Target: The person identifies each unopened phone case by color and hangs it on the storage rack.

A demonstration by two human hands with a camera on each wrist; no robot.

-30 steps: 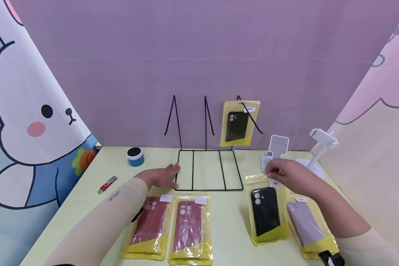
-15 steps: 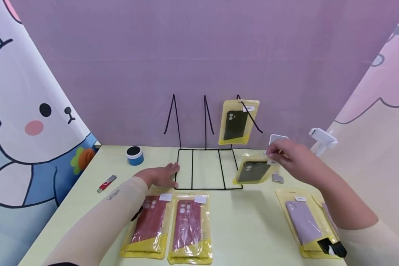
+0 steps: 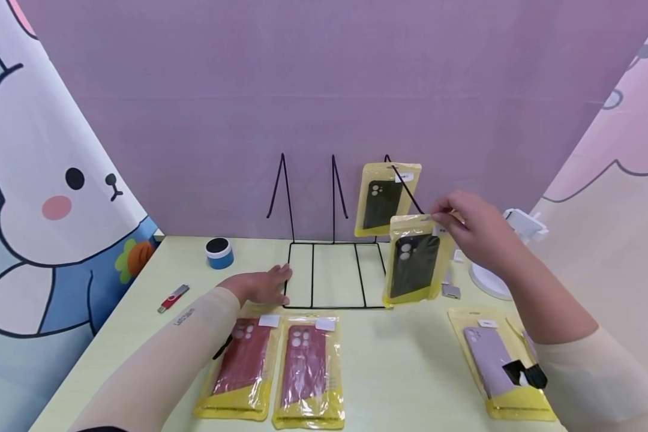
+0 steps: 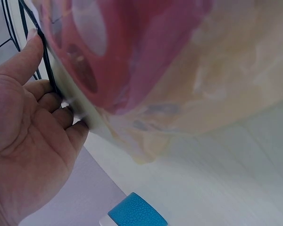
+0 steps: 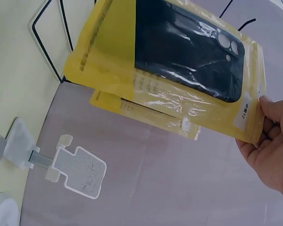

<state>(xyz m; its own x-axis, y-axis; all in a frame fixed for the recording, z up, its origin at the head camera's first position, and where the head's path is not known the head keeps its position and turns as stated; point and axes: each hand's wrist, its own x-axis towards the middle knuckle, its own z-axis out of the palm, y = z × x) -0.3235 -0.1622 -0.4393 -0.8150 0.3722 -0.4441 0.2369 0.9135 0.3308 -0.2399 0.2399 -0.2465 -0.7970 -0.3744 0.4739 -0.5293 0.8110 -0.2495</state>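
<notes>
My right hand (image 3: 472,231) pinches the top edge of a yellow-edged clear bag holding a black phone case (image 3: 414,264), held upright above the table. The bag's top is close to the front tip of the right hook of a black wire display rack (image 3: 333,308). A similar bagged black phone case (image 3: 380,201) hangs on that hook, farther back. My left hand (image 3: 259,288) holds the left side of the rack's base, with bent fingers at the wire (image 4: 49,70). Two bagged red phone cases (image 3: 243,366) lie in front of the rack, beside the left forearm.
Bagged purple phone cases (image 3: 491,360) lie at the right, partly under the right sleeve. Behind the right hand stand white phone stands (image 3: 524,225). A blue jar (image 3: 219,253) and a red USB stick (image 3: 173,299) sit at the left. A purple backdrop borders the table's rear.
My right hand has lifted the bagged black case off the table and carried it up and forward toward the right hook. The bag swung and now hangs upright. My left hand has stayed at the rack.
</notes>
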